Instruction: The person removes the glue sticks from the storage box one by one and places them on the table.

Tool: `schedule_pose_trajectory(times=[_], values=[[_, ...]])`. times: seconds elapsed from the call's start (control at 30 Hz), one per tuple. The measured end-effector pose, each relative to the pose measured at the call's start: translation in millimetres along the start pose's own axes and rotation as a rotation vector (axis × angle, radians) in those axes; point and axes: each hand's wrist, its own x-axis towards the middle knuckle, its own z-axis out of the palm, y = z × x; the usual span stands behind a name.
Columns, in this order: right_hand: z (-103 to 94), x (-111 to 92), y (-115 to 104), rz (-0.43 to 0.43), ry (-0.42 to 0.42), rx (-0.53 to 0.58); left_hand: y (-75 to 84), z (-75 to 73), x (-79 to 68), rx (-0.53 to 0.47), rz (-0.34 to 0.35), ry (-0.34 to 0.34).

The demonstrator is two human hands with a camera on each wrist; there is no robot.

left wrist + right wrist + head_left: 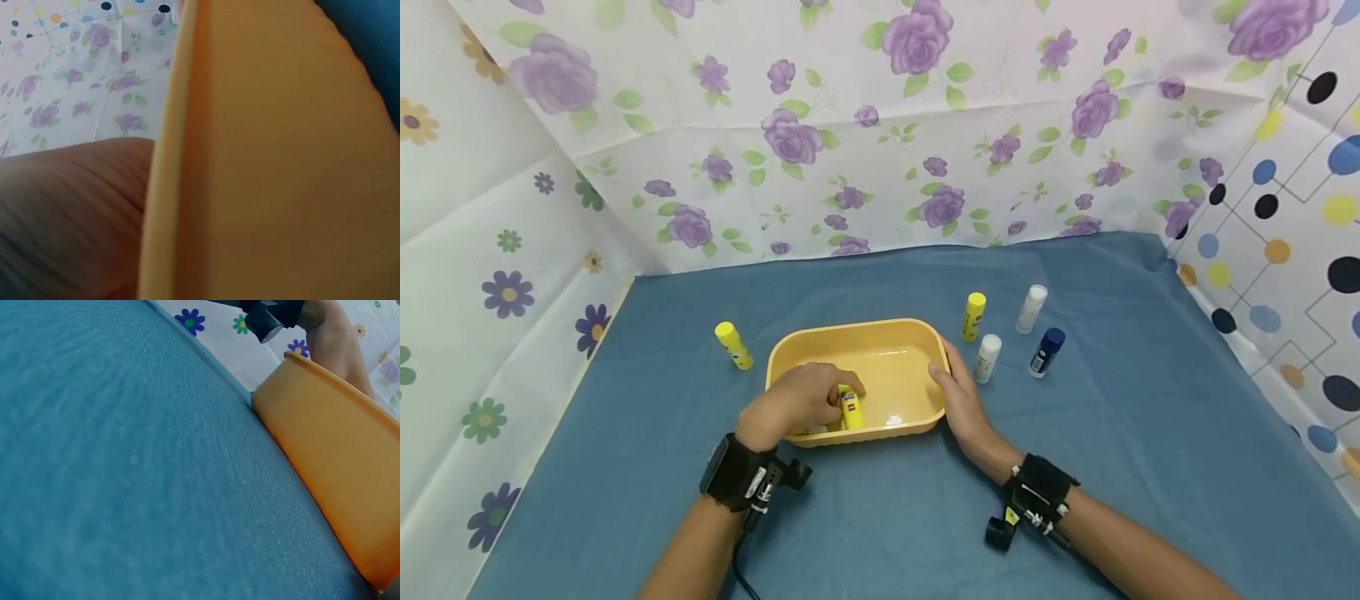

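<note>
A shallow yellow plastic basket [895, 333] sits on the blue cloth in the head view. My left hand [797, 402] reaches over its left side and pinches a yellow glue stick [852, 410] inside, forefinger at the top and thumb alongside. Other small pieces lie beneath that hand, mostly hidden. My right hand [961, 400] grips the basket's right end, thumb over the rim and fingers along the outer wall. In the left wrist view the basket wall [281, 156] hides the fingertips. From the right wrist, the outer wall [337, 462] shows, with the left hand [340, 350] over the rim.
Left of the basket stands a yellow glue stick [733, 345]. To its right are another yellow one [973, 317], two white ones [1032, 309] [988, 358] and a dark blue one [1047, 352]. Flowered sheets [850, 125] rise behind the cloth.
</note>
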Motion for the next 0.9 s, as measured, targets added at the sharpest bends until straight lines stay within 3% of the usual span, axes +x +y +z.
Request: schedule_pose_trajectory(times=[0.33, 0.9], values=[[0.5, 0.5, 0.8, 0.000, 0.006, 0.001, 5.7, 13.8, 4.7, 0.118, 0.089, 0.092], [2.5, 1.8, 2.5, -0.024, 0.008, 0.010, 0.2, 19.6, 7.6, 0.142, 0.084, 0.200]])
